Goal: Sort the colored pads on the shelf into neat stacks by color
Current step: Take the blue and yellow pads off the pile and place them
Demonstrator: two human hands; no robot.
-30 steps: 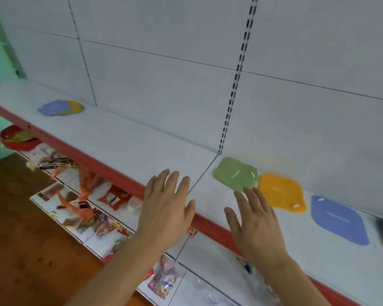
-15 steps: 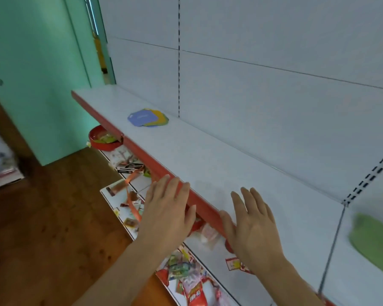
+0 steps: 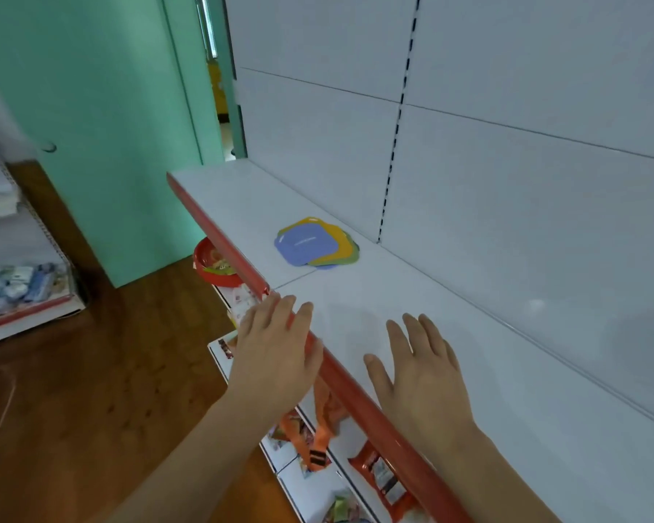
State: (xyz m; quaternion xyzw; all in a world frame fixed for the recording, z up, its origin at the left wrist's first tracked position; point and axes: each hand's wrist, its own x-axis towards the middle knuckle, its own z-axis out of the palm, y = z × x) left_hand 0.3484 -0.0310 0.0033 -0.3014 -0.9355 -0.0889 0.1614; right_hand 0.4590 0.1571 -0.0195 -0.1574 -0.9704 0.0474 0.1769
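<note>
A mixed pile of pads lies on the white shelf (image 3: 450, 334) toward its left end, near the back panel. A blue pad (image 3: 306, 244) is on top, with a yellow pad (image 3: 343, 240) and a green pad (image 3: 350, 258) fanned out beneath it. My left hand (image 3: 276, 352) hovers palm down over the shelf's red front edge (image 3: 223, 235), fingers apart and empty. My right hand (image 3: 420, 375) is spread flat above the shelf surface, also empty. Both hands are well short of the pile.
Below the shelf, a lower shelf (image 3: 318, 492) carries snack packets, and a red bowl (image 3: 214, 264) sits under the left end. A green wall (image 3: 91, 126) and wooden floor (image 3: 72, 409) lie to the left, with another rack of goods (image 3: 19, 288) at the far left.
The view has swung left along the shelf. The mixed pile is now closer and more central, and the separate green, orange and blue pads on the right have left the view. Both hands stay open.
</note>
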